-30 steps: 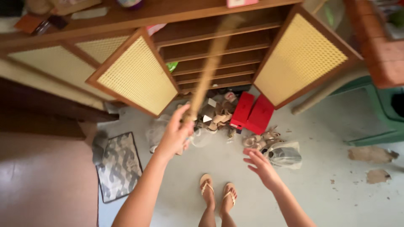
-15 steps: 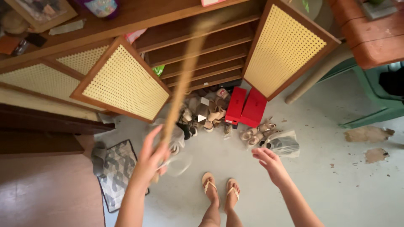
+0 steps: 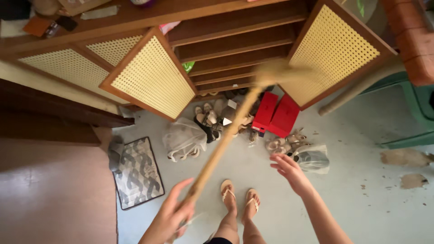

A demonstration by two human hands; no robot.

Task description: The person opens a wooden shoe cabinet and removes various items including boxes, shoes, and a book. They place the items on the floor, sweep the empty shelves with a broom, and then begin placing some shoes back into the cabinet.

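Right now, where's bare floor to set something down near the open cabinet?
Free: the floor right of the feet, below the clear bag, out to the worn patches. Also a strip between the patterned mat and the left hand gripping the broom handle. Crowded: the shoe pile and red boxes at the cabinet mouth.

Pale concrete floor (image 3: 361,149) under my sandalled feet (image 3: 239,199) — shoes heaped (image 3: 221,115) right at the foot of the open wooden shoe cabinet (image 3: 235,40). Two red boxes (image 3: 275,115) beside the heap, a clear bag of sandals (image 3: 183,138) to its left, another bagged pair (image 3: 312,159) near loose sandals (image 3: 282,142) — and a grey patterned mat (image 3: 138,171) by the wall.
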